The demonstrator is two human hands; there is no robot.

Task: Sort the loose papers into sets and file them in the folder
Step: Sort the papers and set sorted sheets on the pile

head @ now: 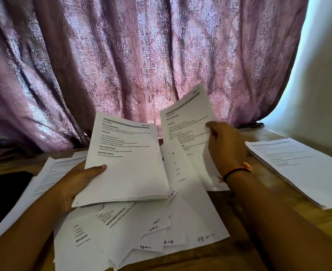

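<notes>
A: The right grip (pixel 226 147) pinches one sheet (pixel 186 122) between thumb and fingers, centre right. The left grip (pixel 79 178) is curled under the held stack (pixel 126 163), thumb on top.

B: Read its heading first, then lay it on the matching pile (pixel 298 167) at right. Pinch lightly, or it may crease. The loose papers (pixel 190 218) lie on the counter (pixel 219 259), lower centre.

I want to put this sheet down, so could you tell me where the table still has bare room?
Bare table shows between the loose pile and the right stack, partly under the right forearm, and in a narrow strip back left. The centre and the left side are covered.
</notes>
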